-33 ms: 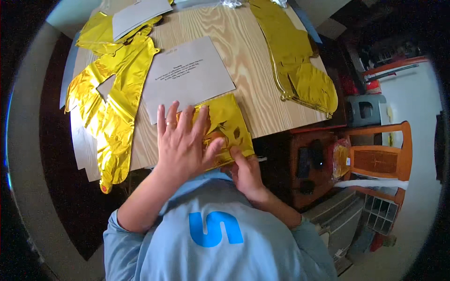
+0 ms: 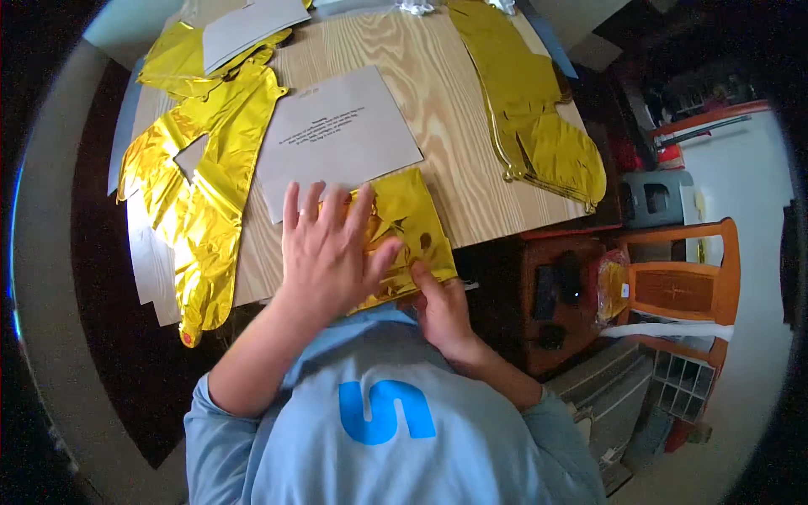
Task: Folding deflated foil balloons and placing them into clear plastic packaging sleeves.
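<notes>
A folded piece of gold foil [image 2: 408,202], apparently a flat foil balloon, lies at the table's near edge. My left hand [image 2: 324,244] is over its left part with the fingers spread; whether the palm presses on it I cannot tell. My right hand [image 2: 442,307] grips its near right corner, the thumb on top and the other fingers hidden beneath. Just beyond my left fingertips lies a white printed sheet [image 2: 337,139], its near edge close to the folded foil.
On the left of the wooden table [image 2: 362,42] lies a flat gold foil balloon [image 2: 223,160], with a stack of white sheets [image 2: 252,29] beyond. Another folded gold foil balloon [image 2: 526,109] rests along the right side. A wooden chair [image 2: 677,286] stands off to the right.
My left hand has shifted very slightly over the foil, its fingers still spread. The right hand keeps its hold on the corner.
</notes>
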### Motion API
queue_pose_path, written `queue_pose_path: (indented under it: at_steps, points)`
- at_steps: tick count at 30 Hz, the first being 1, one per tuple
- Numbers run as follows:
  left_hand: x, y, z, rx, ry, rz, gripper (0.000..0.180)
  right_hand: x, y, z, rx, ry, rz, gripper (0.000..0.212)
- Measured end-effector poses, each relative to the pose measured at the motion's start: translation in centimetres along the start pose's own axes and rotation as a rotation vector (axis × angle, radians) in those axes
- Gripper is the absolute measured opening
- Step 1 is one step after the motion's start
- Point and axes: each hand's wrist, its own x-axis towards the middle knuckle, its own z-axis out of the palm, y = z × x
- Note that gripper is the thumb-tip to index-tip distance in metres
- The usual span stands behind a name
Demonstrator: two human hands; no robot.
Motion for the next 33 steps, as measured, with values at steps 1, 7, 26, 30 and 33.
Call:
queue_pose_path:
  at_steps: [1,7,26,30,33]
  points:
    - [1.2,-0.2,-0.2,-0.087,0.010,-0.019,0.046,0.0,0.2,-0.2,-0.046,0.016,-0.028,0.034]
    - [6.4,-3.1,0.2,-0.447,-0.297,-0.060,0.032,-0.5,-1.3,-0.8,-0.367,0.019,-0.139,0.027]
    - [8.0,-2.8,-1.7,-0.931,-0.823,-0.284,0.025,-1.2,0.2,-1.0,0.091,-0.178,-0.124,0.046]
    - [7.7,-3.0,-1.1,-0.966,-0.835,-0.273,0.024,-2.3,-1.8,0.0,-0.024,-0.141,-0.106,0.039]
    - [7.6,-3.0,-1.0,-0.974,-0.832,-0.299,0.024,-1.6,-0.7,0.2,-0.004,-0.104,-0.150,0.040]
